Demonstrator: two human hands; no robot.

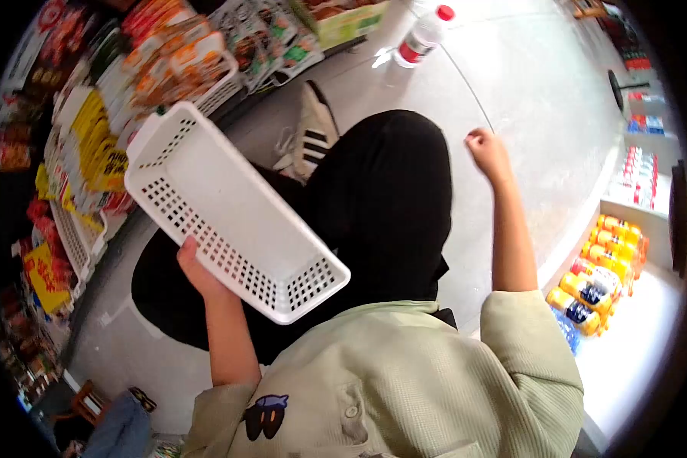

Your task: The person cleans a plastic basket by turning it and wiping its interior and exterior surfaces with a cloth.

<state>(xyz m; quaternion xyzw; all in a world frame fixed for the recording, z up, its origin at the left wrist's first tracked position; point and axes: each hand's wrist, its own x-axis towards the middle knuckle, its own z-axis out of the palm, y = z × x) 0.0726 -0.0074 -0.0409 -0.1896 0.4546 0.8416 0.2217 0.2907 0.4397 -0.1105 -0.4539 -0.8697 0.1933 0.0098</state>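
Note:
My left hand [201, 272] grips the near long side of a white plastic basket [225, 179] with perforated walls. It is tilted over my bent leg, its open top facing me, and I see nothing inside. The rest of the left fingers are hidden behind the basket wall. Out to the right, my right hand [490, 156] hangs above the floor with its fingers curled in. Nothing shows in it, and it touches nothing.
Packaged snacks [99, 145] fill baskets on the low shelf at left. A clear bottle with a red cap [422, 38] stands on the tiled floor [511, 69] ahead. Orange drink bottles [599, 275] line a lit shelf at right. Another person's jeans [118, 427] show at lower left.

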